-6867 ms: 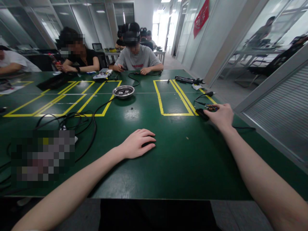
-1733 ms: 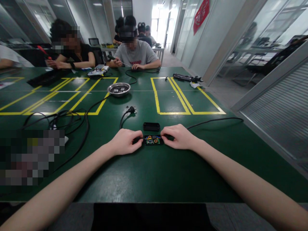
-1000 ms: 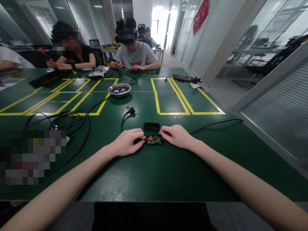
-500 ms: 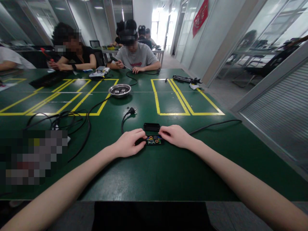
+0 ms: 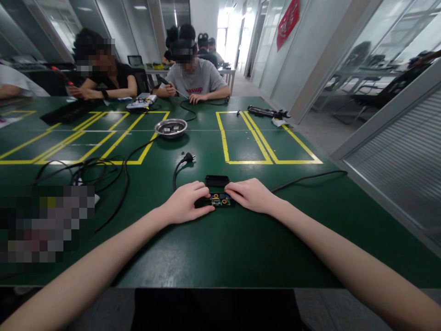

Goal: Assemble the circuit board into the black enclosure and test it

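Observation:
An opened black power adapter [image 5: 219,201] lies on the green table [image 5: 227,248], its circuit board with orange and blue parts showing. My left hand [image 5: 186,202] grips its left end with curled fingers. My right hand [image 5: 250,194] holds its right end, fingers bent over the case. Just behind the adapter lies its black cover [image 5: 217,180]. A black cable with a plug [image 5: 188,158] runs from the left end, and another cable [image 5: 310,176] trails off to the right.
A metal bowl [image 5: 170,128] with small parts stands further back among yellow tape lines [image 5: 241,162]. Tangled black cables [image 5: 93,172] lie at the left. A black tool [image 5: 267,111] rests far right. Other people sit working at the far side [image 5: 193,78].
Both hands have closed in a little over the adapter's ends since a second ago, covering more of the board. The adapter stays at the same spot.

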`<move>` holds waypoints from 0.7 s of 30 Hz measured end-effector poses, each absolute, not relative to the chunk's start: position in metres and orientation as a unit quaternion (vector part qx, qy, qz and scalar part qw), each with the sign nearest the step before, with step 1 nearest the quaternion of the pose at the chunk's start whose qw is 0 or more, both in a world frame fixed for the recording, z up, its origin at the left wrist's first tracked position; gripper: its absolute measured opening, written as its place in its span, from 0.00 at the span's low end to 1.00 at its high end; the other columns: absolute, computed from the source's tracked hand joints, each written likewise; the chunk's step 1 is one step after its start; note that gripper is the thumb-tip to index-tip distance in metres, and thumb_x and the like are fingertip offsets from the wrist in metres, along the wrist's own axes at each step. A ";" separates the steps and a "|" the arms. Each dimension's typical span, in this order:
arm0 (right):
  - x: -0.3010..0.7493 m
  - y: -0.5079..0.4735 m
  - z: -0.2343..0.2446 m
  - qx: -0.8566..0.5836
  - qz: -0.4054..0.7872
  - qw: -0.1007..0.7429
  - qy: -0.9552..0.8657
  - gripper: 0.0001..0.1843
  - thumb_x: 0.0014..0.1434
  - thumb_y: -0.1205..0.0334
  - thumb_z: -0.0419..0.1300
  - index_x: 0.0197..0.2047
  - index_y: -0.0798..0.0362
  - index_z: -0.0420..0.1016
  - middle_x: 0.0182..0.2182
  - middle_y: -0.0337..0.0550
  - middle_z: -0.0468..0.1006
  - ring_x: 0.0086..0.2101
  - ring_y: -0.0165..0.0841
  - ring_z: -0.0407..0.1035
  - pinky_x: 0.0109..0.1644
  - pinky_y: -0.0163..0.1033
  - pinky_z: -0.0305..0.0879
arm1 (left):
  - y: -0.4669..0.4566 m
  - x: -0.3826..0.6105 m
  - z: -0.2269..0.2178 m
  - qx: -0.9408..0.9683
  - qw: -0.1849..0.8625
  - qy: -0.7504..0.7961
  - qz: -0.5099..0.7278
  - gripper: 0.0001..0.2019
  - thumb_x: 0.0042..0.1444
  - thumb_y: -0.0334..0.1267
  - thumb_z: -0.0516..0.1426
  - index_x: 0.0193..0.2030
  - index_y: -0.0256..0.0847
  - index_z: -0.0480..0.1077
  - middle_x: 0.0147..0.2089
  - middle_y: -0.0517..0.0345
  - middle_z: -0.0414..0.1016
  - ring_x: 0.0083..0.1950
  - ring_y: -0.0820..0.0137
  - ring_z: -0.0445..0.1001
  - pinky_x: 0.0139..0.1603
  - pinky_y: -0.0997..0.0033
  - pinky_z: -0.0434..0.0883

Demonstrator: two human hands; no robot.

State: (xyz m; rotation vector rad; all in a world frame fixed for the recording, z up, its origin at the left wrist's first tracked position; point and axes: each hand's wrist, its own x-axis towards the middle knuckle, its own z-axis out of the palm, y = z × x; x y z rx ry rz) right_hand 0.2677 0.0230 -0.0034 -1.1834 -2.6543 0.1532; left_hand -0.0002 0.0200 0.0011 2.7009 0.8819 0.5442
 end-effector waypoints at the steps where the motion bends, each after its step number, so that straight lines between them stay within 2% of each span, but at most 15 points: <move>1: 0.267 0.023 -0.004 -0.405 0.057 0.120 -0.905 0.15 0.74 0.58 0.51 0.46 0.51 0.79 0.36 0.46 0.86 0.34 0.36 0.79 0.37 0.36 0.60 | 0.020 0.000 0.001 0.930 0.120 0.296 0.183 0.12 0.66 0.47 0.60 0.39 0.41 0.70 0.39 0.55 0.74 0.40 0.65 0.73 0.39 0.68 0.68; 11: 0.270 0.026 -0.006 -0.396 0.086 0.152 -0.902 0.14 0.73 0.57 0.53 0.44 0.50 0.80 0.36 0.44 0.84 0.35 0.35 0.78 0.39 0.37 0.66 | 0.020 0.001 0.004 0.940 0.089 0.282 0.169 0.13 0.68 0.47 0.58 0.40 0.40 0.74 0.39 0.53 0.77 0.41 0.64 0.75 0.43 0.66 0.69; 13: 0.270 0.026 -0.008 -0.404 0.074 0.198 -0.890 0.14 0.73 0.57 0.53 0.46 0.50 0.80 0.39 0.46 0.83 0.37 0.36 0.78 0.41 0.38 0.68 | 0.022 -0.001 0.002 0.939 0.086 0.280 0.183 0.14 0.68 0.48 0.58 0.40 0.40 0.76 0.39 0.53 0.78 0.41 0.64 0.75 0.44 0.65 0.70; 16: 0.269 0.027 -0.011 -0.411 0.050 0.272 -0.869 0.15 0.72 0.57 0.54 0.52 0.50 0.79 0.49 0.51 0.80 0.48 0.41 0.76 0.51 0.45 0.72 | 0.025 -0.004 0.000 0.930 0.083 0.280 0.223 0.16 0.68 0.51 0.57 0.46 0.40 0.79 0.41 0.50 0.79 0.42 0.63 0.76 0.48 0.62 0.72; 18: 0.269 0.029 -0.013 -0.401 0.044 0.279 -0.871 0.16 0.71 0.58 0.55 0.54 0.50 0.79 0.55 0.54 0.77 0.54 0.45 0.72 0.58 0.54 0.71 | 0.029 -0.006 -0.002 0.923 0.070 0.295 0.238 0.22 0.65 0.55 0.59 0.54 0.40 0.77 0.47 0.47 0.79 0.47 0.59 0.77 0.53 0.57 0.73; 21: 0.271 0.032 -0.015 -0.391 0.060 0.251 -0.884 0.14 0.70 0.60 0.56 0.50 0.51 0.82 0.56 0.54 0.78 0.55 0.47 0.71 0.60 0.60 0.70 | 0.032 -0.006 -0.005 0.913 0.053 0.338 0.222 0.40 0.55 0.64 0.65 0.66 0.37 0.70 0.61 0.36 0.74 0.60 0.48 0.73 0.62 0.45 0.71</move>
